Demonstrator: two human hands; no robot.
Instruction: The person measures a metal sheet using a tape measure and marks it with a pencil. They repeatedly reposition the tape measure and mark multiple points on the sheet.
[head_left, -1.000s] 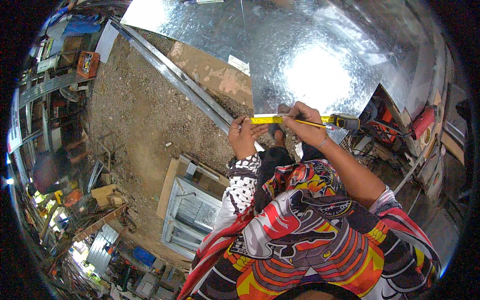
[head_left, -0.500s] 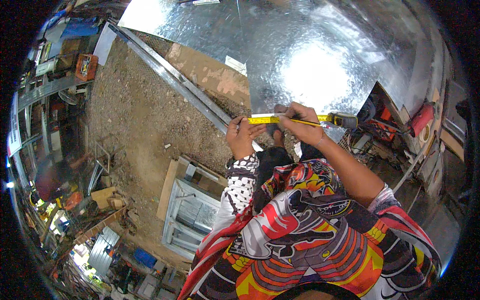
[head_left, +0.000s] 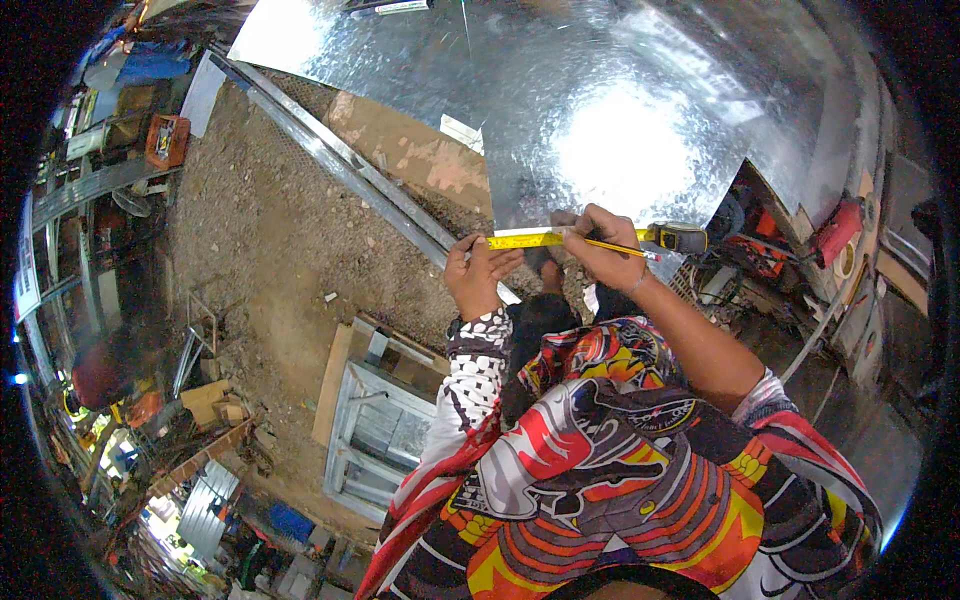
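Marking out, looks like: your L hand (head_left: 477, 280) pinches tape (head_left: 525, 241) end, ctr frame, along metal sheet's (head_left: 540, 150) lower edge; R hand (head_left: 612, 267) pinches pencil (head_left: 622, 249). Next move prob. needs tape steady.

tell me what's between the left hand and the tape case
In the head view, the yellow blade runs from the left hand to the tape case; the right hand, holding a pencil, lies between them.

Shiny metal sheet (head_left: 540, 110), white pen-like item (head_left: 402, 7) atop
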